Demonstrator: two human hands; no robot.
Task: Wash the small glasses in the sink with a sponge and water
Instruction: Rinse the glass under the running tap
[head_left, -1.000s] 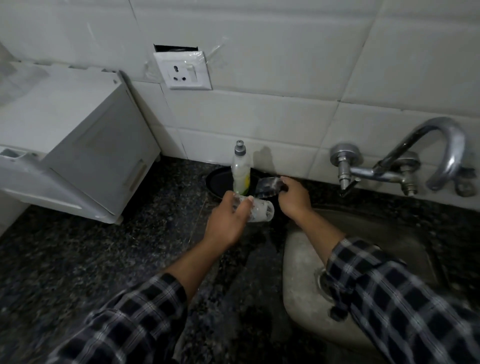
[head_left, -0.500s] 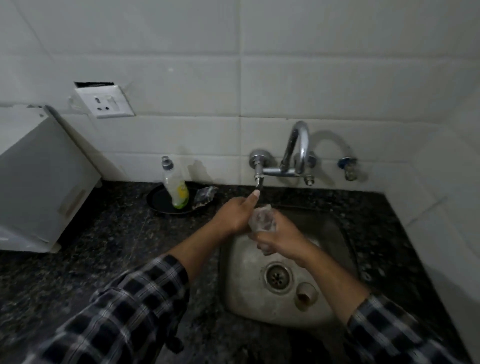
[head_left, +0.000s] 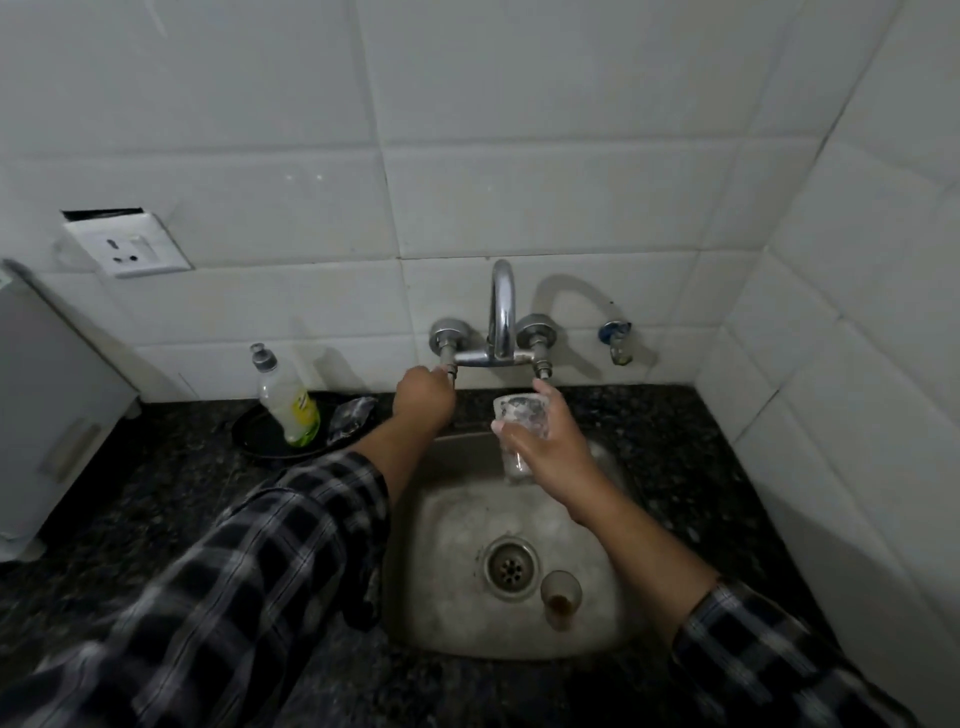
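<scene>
small glass is being gripped by right hand above sink, under spout | left valve is being gripped by left hand | risk: slick glass being knocked loose by a sudden jet, striking second glass

Left arm stretched forward, left hand with fingers curled on tap knob. Right forearm angled inward, right hand raised, thumb and fingers wrapped round small glass, mouth up.
</scene>
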